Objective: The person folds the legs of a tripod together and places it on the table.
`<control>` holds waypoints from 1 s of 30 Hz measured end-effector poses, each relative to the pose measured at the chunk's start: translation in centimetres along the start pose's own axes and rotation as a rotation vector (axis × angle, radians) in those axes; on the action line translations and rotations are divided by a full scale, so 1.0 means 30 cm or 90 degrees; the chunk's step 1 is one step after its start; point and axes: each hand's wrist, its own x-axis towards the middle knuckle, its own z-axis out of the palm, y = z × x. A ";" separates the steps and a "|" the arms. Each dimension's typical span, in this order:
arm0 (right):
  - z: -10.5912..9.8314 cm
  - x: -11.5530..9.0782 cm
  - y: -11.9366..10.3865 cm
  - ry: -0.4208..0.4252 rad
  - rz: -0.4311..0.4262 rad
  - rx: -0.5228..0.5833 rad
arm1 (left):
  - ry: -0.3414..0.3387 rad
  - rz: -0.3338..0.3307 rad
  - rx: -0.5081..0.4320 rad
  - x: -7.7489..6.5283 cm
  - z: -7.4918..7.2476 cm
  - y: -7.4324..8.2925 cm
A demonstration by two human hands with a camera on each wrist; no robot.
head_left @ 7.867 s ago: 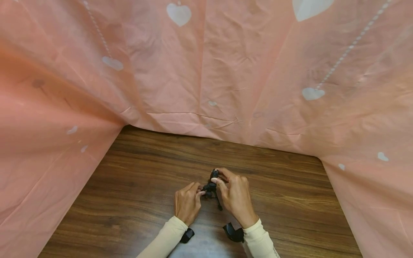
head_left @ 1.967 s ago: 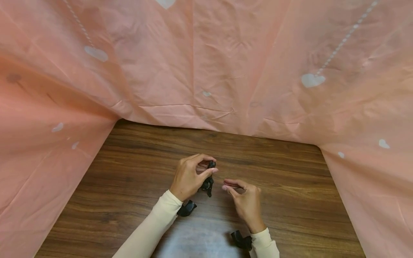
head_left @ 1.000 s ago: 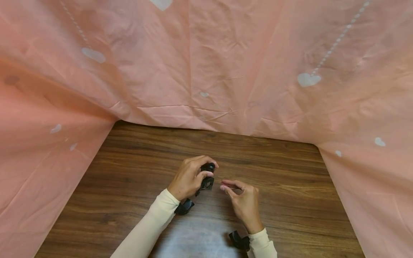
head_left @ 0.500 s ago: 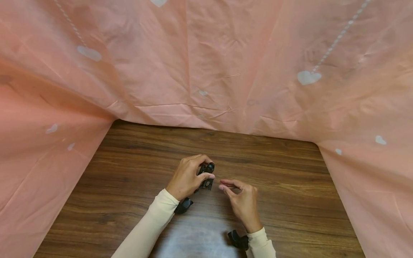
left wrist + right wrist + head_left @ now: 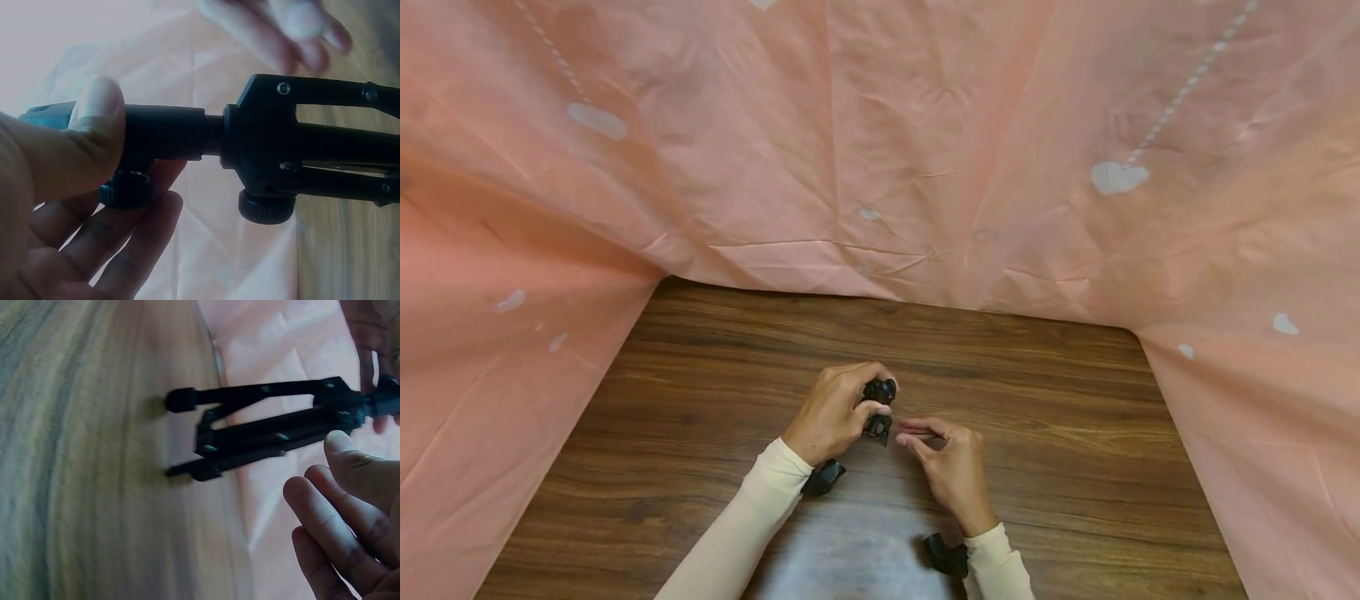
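My left hand [image 5: 826, 414] grips a small black tripod [image 5: 877, 427] by its upper column, thumb on one side and fingers on the other. In the left wrist view one knob [image 5: 127, 189] sits beside the fingers and another knob [image 5: 267, 207] juts from the leg hub. The right wrist view has the tripod legs [image 5: 269, 434] folded nearly together, their feet towards the wooden surface. My right hand [image 5: 957, 468] is just right of the tripod, fingers extended and holding nothing. Its thumb tip is close to the hub; whether it touches I cannot tell.
A brown wood-grain tabletop [image 5: 730, 350] lies below the hands. Pink cloth [image 5: 910, 150] with white hearts rises at the back and both sides. A black wrist device [image 5: 824, 478] is at the left wrist, and another wrist device [image 5: 946, 554] at the right.
Earlier both hands held the tripod, the right one at its top; now only the left holds it. Over the last second the tripod has turned slightly and the right hand has moved left, closer to it.
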 end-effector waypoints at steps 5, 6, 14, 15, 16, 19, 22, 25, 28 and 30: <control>0.050 -0.006 0.031 -0.034 -0.008 0.006 | 0.002 -0.006 -0.013 -0.002 0.001 -0.005; 0.058 -0.008 0.036 -0.037 -0.005 0.004 | 0.001 -0.010 -0.014 -0.003 0.002 -0.006; 0.090 -0.007 0.052 -0.039 0.034 0.011 | 0.009 -0.029 0.016 -0.002 0.012 -0.012; 0.093 -0.006 0.052 -0.037 0.036 0.008 | 0.011 -0.031 0.018 -0.002 0.013 -0.013; 0.096 -0.004 0.052 -0.034 0.036 0.006 | 0.014 -0.032 0.017 -0.001 0.015 -0.013; 0.106 0.000 0.052 -0.017 0.031 -0.014 | 0.018 -0.035 0.009 0.001 0.015 -0.013; 0.115 0.004 0.052 -0.006 0.026 -0.022 | 0.015 -0.042 -0.016 0.002 0.011 -0.018; 0.114 0.002 0.054 -0.006 0.026 -0.013 | 0.004 -0.050 -0.045 0.002 0.007 -0.023; 0.107 -0.005 0.058 -0.015 0.028 0.007 | -0.005 -0.057 -0.065 -0.004 0.007 -0.020; 0.097 -0.009 0.059 -0.017 0.027 0.014 | -0.002 -0.050 -0.059 -0.008 0.008 -0.015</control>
